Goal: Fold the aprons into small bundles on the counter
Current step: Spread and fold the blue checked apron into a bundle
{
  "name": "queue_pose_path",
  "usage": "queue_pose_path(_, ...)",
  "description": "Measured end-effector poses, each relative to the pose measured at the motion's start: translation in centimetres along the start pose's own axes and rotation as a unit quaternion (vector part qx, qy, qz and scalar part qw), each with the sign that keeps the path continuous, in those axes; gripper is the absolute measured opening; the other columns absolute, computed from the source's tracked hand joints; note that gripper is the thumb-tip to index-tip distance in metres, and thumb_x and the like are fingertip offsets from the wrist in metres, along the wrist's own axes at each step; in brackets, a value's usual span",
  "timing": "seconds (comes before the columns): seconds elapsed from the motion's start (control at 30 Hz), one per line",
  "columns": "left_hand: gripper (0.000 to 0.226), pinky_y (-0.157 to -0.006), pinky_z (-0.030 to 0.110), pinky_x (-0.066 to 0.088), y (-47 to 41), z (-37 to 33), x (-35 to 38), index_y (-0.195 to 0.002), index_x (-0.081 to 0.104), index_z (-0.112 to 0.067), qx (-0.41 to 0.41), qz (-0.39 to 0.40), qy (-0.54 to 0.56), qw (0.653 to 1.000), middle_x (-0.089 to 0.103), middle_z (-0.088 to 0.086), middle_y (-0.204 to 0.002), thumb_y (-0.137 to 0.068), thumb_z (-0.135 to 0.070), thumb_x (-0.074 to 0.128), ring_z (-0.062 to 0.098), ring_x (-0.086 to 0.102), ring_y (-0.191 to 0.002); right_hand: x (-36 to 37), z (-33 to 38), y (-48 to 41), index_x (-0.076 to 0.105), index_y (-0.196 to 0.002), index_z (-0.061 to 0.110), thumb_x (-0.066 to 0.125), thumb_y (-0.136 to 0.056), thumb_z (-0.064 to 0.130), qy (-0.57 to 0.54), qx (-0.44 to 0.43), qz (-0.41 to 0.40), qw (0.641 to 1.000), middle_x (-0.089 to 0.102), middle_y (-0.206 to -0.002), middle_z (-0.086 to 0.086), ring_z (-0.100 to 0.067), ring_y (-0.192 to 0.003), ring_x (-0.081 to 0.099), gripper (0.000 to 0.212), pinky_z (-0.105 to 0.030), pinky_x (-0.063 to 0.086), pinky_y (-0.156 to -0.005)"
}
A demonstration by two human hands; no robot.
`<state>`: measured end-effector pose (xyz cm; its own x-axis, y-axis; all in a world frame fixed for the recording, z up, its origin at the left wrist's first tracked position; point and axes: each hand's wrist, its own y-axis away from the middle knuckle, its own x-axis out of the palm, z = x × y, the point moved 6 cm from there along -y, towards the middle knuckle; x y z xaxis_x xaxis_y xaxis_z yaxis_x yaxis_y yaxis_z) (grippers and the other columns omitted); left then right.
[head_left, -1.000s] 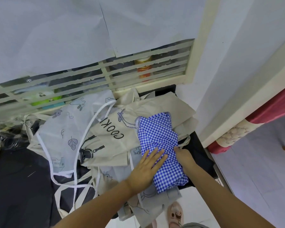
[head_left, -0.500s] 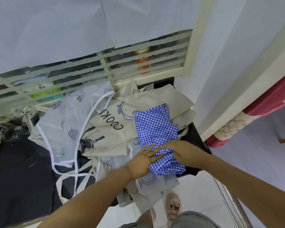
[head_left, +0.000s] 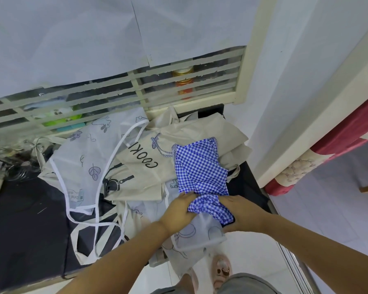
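A blue-and-white checked apron (head_left: 200,168) lies on top of a heap of aprons at the right end of the dark counter (head_left: 26,230). Its near end is rolled up into a small wad. My left hand (head_left: 182,211) grips that rolled end from the left. My right hand (head_left: 240,213) curls round it from the right. Under it lie a beige apron printed "COOKI" (head_left: 140,166) and a translucent white apron with leaf prints and white trim (head_left: 87,166).
A slatted window frame (head_left: 136,85) with cans behind it stands at the back of the counter. Dark clutter (head_left: 11,164) sits at the far left. A white wall and door frame (head_left: 295,102) close the right side. My feet in slippers (head_left: 220,270) stand on the tiled floor.
My left hand went from pressing flat on the checked apron to gripping it. Both hands have rolled its near end up and away from me, so the apron is shorter.
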<state>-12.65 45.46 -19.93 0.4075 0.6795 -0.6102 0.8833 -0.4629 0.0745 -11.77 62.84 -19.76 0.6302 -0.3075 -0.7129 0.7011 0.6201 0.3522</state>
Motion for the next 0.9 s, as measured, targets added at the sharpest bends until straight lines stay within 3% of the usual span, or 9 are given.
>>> queue_pose_path(0.07, 0.028, -0.084, 0.007, 0.04, -0.1, 0.5, -0.4, -0.113, 0.065, -0.007, -0.08, 0.003, 0.112, 0.99, 0.065, 0.0, -0.108, -0.088, -0.02, 0.064, -0.001, 0.058, -0.094, -0.3, -0.3, -0.5, 0.034, -0.142, 0.023, 0.072, -0.075, 0.047, -0.026, 0.008, -0.003, 1.0, 0.046, -0.134, 0.013, -0.005, -0.117, 0.046, 0.081, -0.019, 0.033, -0.1)
queue_pose_path(0.13, 0.015, -0.08, 0.005, 0.041, -0.1, 1.3, -0.6, -0.105, 0.066, -0.01, -0.158, 0.01, 0.181, 0.971, 0.066, -0.002, -0.105, -0.09, -0.01, 0.064, -0.011, 0.059, -0.084, -0.6, -0.9, -1.3, 0.046, -0.132, 0.024, 0.068, -0.082, 0.042, -0.06, 0.026, -0.027, 0.997, 0.054, -0.126, 0.007, -0.006, -0.107, 0.052, 0.058, -0.025, 0.041, -0.097)
queue_pose_path(0.2, 0.006, -0.072, 0.004, 0.041, -0.3, 1.6, -0.9, -0.094, 0.066, -0.014, -0.221, 0.005, 0.21, 0.952, 0.066, -0.008, -0.095, -0.093, -0.012, 0.06, -0.008, 0.058, -0.079, -1.1, -1.3, -2.2, 0.058, -0.111, 0.026, 0.059, -0.089, 0.035, -0.085, 0.032, -0.063, 0.994, 0.063, -0.11, -0.008, -0.001, -0.089, 0.052, 0.023, -0.025, 0.042, -0.087)
queue_pose_path(0.27, 0.017, -0.063, 0.004, 0.04, -0.9, 1.6, -1.3, -0.081, 0.062, -0.017, -0.251, -0.013, 0.209, 0.945, 0.063, -0.01, -0.082, -0.096, -0.018, 0.056, -0.001, 0.057, -0.074, -1.6, -1.7, -2.9, 0.061, -0.105, 0.015, 0.057, -0.095, 0.023, -0.124, 0.039, -0.093, 0.987, 0.065, -0.102, -0.01, -0.002, -0.084, 0.054, 0.014, -0.024, 0.044, -0.082)
queue_pose_path(0.37, 0.024, -0.056, 0.003, 0.038, -1.8, 1.3, -1.9, -0.083, 0.06, -0.012, -0.278, -0.045, 0.19, 0.941, 0.06, -0.008, -0.077, -0.099, -0.025, 0.049, 0.002, 0.053, -0.069, -2.6, -1.9, -3.4, 0.058, -0.108, 0.013, 0.05, -0.098, 0.025, -0.189, 0.098, -0.103, 0.972, 0.063, -0.099, 0.003, -0.012, -0.093, 0.057, 0.018, -0.017, 0.044, -0.082)
queue_pose_path(0.43, 0.028, -0.055, 0.005, 0.039, -2.3, 1.3, -2.5, -0.088, 0.059, -0.008, -0.282, -0.069, 0.159, 0.944, 0.062, -0.001, -0.081, -0.1, -0.029, 0.046, 0.008, 0.055, -0.073, -2.7, -2.1, -4.2, 0.054, -0.088, 0.019, 0.046, -0.1, 0.027, -0.222, 0.137, -0.117, 0.958, 0.057, -0.081, 0.007, -0.011, -0.081, 0.054, 0.016, -0.013, 0.039, -0.069)
queue_pose_path(0.57, 0.035, -0.066, 0.022, 0.039, -3.5, 1.6, -3.4, -0.099, 0.058, -0.001, -0.292, -0.11, 0.068, 0.948, 0.066, 0.015, -0.098, -0.1, -0.034, 0.045, 0.023, 0.059, -0.086, -2.4, -3.2, -5.8, 0.045, -0.069, 0.012, 0.044, -0.099, 0.036, -0.278, 0.21, -0.168, 0.922, 0.051, -0.067, -0.004, -0.014, -0.064, 0.049, 0.038, -0.024, 0.037, -0.06)
queue_pose_path(0.7, 0.03, -0.067, 0.026, 0.035, -4.1, 1.7, -3.9, -0.089, 0.048, -0.009, -0.316, -0.123, -0.037, 0.94, 0.064, 0.012, -0.094, -0.101, -0.035, 0.041, 0.02, 0.054, -0.078, -2.9, -3.4, -6.7, 0.037, -0.062, 0.014, 0.037, -0.102, 0.038, -0.231, 0.26, -0.189, 0.918, 0.044, -0.062, -0.001, -0.012, -0.058, 0.042, 0.047, -0.026, 0.031, -0.053)
queue_pose_path(0.9, 0.027, -0.072, 0.031, 0.045, -4.7, 0.9, -4.3, -0.118, 0.043, -0.009, -0.259, -0.165, -0.114, 0.945, 0.057, 0.007, -0.112, -0.094, -0.018, 0.053, 0.026, 0.06, -0.093, -3.1, -3.9, -7.8, 0.04, -0.064, 0.014, 0.036, -0.102, 0.037, -0.16, 0.305, -0.161, 0.925, 0.046, -0.065, 0.0, -0.014, -0.062, 0.046, 0.045, -0.03, 0.036, -0.062)
